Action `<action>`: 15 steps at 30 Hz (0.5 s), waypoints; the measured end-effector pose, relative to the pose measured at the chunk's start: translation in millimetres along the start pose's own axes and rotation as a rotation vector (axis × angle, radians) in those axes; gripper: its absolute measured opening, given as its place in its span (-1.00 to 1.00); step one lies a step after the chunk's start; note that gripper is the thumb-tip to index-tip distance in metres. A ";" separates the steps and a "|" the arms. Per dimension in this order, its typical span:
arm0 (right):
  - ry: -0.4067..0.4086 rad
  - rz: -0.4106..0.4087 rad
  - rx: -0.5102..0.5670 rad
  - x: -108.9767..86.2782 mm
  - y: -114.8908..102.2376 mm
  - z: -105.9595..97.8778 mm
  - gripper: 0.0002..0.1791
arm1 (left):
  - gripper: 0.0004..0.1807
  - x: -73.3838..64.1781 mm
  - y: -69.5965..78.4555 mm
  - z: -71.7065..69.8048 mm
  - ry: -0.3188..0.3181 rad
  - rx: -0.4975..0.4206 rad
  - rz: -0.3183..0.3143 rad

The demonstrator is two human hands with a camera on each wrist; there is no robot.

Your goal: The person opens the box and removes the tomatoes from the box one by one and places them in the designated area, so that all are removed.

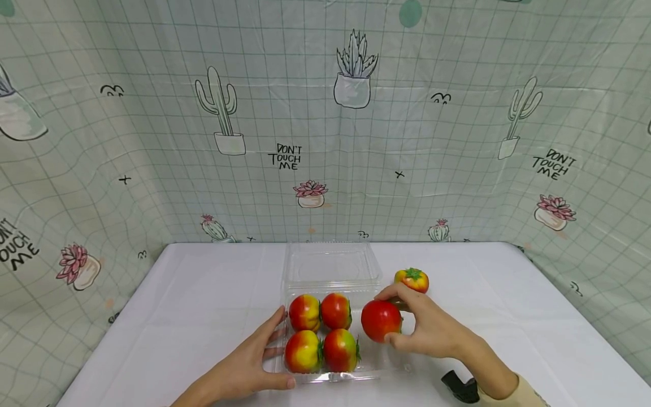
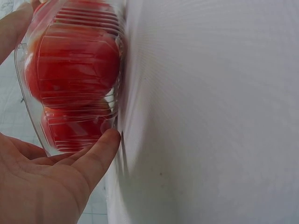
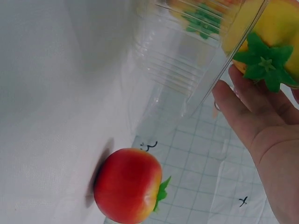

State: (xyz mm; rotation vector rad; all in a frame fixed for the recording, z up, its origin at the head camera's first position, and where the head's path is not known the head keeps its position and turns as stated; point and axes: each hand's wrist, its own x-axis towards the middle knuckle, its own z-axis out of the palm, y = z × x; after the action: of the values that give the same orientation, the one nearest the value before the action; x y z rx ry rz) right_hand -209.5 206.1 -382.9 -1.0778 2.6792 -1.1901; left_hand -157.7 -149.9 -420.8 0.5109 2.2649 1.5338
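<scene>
A clear plastic container [image 1: 373,359] holds several red-and-yellow tomatoes [image 1: 305,312] in its left part, with their green leaf tops to the right. My left hand [image 1: 249,362] rests against its left side, with fingers spread along the wall and the thumb by the front corner. My right hand [image 1: 432,325] grips another tomato [image 1: 381,321] over the container's right part. In the right wrist view, the gripped tomato's yellow end [image 3: 275,28] and green leaf top appear above the container's rim. One more tomato [image 1: 413,279] stands on the table behind the right hand.
The container's transparent lid [image 1: 330,267] lies folded back behind it. White cloth covers the table [image 1: 203,299]. A patterned curtain [image 1: 305,124] hangs at the back and both sides. A black strap [image 1: 460,388] is round the right wrist.
</scene>
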 end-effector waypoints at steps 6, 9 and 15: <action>0.048 -0.029 -0.004 0.3 1.0 -1.0 -0.39 | 0.24 0.0 0.7 -0.2 0.006 0.002 -0.016; 0.076 -0.051 -0.010 0.3 1.3 -1.0 -0.39 | 0.23 -0.1 0.9 -0.2 0.005 0.005 -0.017; 0.123 -0.090 -0.054 -0.1 2.5 -1.6 -0.38 | 0.23 -0.1 1.3 -0.1 0.000 -0.002 -0.009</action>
State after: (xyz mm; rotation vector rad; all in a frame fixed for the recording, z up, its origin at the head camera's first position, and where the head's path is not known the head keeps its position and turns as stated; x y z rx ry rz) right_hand -211.3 208.5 -383.4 -1.1827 2.7967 -1.2446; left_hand -157.5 -149.6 -419.5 0.4998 2.2629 1.5317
